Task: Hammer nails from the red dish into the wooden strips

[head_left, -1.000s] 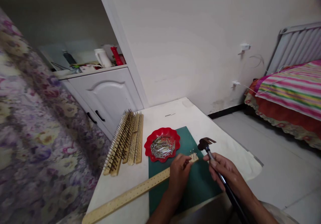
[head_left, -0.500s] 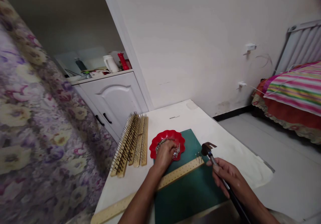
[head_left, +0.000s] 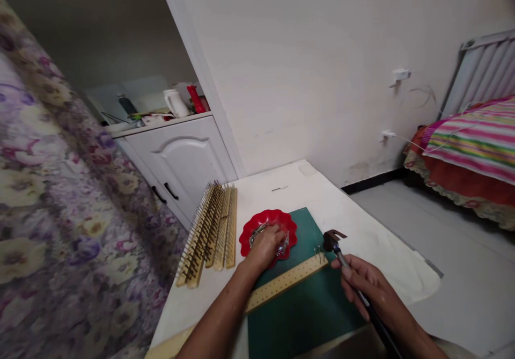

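My left hand (head_left: 265,245) reaches into a red scalloped dish (head_left: 247,235) of nails (head_left: 285,243). Its fingers are bent down among the nails, and whether one is pinched between them is hidden. My right hand (head_left: 368,284) is wrapped round the shaft of a claw hammer (head_left: 335,242), its head raised above the table. Between my hands a long wooden strip (head_left: 287,281) with rows of small holes lies across a green mat (head_left: 301,310). A few nails (head_left: 319,253) stand upright at the strip's right end, close to the hammer head. My left forearm covers part of the strip.
Several wooden strips studded with upright nails (head_left: 207,230) stand at the table's left side. Two loose nails (head_left: 279,189) lie towards the back of the white table (head_left: 257,192). A floral curtain (head_left: 80,230) hangs at the left, and a white cabinet (head_left: 185,160) stands behind.
My left hand has shifted slightly within the dish, its forearm a little further left. My right hand and the hammer are almost unmoved.
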Tool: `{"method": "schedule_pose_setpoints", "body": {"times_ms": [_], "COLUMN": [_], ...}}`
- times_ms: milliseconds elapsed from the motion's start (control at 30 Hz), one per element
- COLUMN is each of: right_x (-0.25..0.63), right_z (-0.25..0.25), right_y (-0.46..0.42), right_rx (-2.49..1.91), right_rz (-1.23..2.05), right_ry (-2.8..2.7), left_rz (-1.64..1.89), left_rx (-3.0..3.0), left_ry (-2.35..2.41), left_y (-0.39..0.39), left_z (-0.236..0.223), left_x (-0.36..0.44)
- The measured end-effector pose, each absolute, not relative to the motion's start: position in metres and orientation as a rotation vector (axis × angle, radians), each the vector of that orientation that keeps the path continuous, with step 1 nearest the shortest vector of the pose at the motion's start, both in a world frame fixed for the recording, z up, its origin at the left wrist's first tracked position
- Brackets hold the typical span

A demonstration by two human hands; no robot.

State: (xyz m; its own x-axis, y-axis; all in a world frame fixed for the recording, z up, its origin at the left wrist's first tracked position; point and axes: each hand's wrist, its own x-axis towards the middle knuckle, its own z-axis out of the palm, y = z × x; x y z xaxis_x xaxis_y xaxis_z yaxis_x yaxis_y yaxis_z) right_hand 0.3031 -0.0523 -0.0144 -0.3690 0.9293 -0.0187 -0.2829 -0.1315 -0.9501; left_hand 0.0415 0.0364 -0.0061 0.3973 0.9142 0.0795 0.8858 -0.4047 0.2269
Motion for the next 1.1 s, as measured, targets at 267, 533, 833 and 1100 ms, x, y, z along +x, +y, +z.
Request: {"method": "schedule_pose_setpoints", "body": {"times_ms": [267, 533, 833, 1100], "right_x": [0.301, 0.303, 0.304, 0.304], "right_z": [-0.019, -0.020, -0.018, -0.018], "right_y": [-0.052, -0.054, -0.053, -0.054], "right_rx": [-0.829, -0.812, -0.815, -0.830], "right_rz": [1.673, 1.667, 1.672, 1.658], "right_ry": [-1.188, -1.183, -1.180, -1.208], "left_rz": [0.548, 0.788, 0.987, 1.065], "left_rx": [2.453, 2.362, 2.247, 2.052], "left_ry": [1.747, 1.727, 1.645, 1.593], "left_y": [0.025, 0.020, 0.018, 0.017], "left_z": [-0.009, -0.010, -0.005, -0.011], "left_x": [0.044, 0.051, 0.055, 0.050]}}
